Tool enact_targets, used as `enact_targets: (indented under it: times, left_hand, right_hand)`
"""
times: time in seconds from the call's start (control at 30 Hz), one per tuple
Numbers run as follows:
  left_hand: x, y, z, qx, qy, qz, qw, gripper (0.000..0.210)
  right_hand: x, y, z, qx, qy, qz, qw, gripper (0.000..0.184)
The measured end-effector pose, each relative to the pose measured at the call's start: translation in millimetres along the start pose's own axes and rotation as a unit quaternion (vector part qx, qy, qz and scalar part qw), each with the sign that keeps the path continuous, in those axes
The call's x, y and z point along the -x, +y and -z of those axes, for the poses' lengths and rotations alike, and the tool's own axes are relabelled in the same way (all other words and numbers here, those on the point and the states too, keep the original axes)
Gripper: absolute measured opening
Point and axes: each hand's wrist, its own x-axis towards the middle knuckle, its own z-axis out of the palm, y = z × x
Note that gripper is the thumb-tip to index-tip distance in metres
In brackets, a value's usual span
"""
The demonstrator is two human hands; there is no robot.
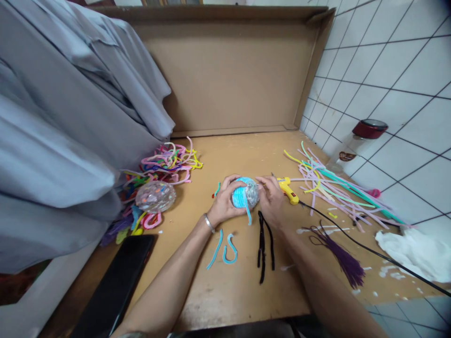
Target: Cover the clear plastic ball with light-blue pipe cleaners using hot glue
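Note:
My left hand (225, 202) is wrapped round a clear, faceted ball (251, 194) partly covered with coiled light-blue pipe cleaner (240, 197). A loose blue end hangs down from the front of the ball. My right hand (270, 195) is closed in a pinch at the ball's right edge; what its fingertips hold is too small to tell. Just to the right lies a yellow hot glue gun (289, 191), partly behind that hand. Below the ball are a straight blue piece (214, 249), a hooked blue piece (230, 251) and black pipe cleaners (261, 249).
A pile of coloured pipe cleaners (172, 162) and another clear faceted ball (155, 196) lie left, above a black phone (116, 281). To the right are long pipe cleaners (338, 188), a lidded bottle (355, 145), purple threads (340, 258), white tissue (419, 251) and the gun's cable (366, 246).

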Motion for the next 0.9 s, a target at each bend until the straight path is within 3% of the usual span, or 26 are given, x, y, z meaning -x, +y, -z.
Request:
enact_targets:
  times: [0.17,0.4,0.9]
  left_hand:
    - [0.3,-0.6,0.4,-0.004,-0.012,0.0,1.0,0.065]
    - [0.2,0.8,-0.2,0.003,-0.017,-0.019,1.0,0.065]
    - [0.3,-1.1,-1.5,0.008,-0.003,-0.019,1.0,0.064]
  right_hand:
    - [1.5,15.0,-7.5,-0.021,-0.037,-0.072,0.996,0.028]
    - [-1.6,11.3,-3.6,-0.058,-0.093,-0.09,0.99,0.032]
    - [-2.5,-1.5,-2.0,-0.144,-0.096,-0.113,0.978,0.027]
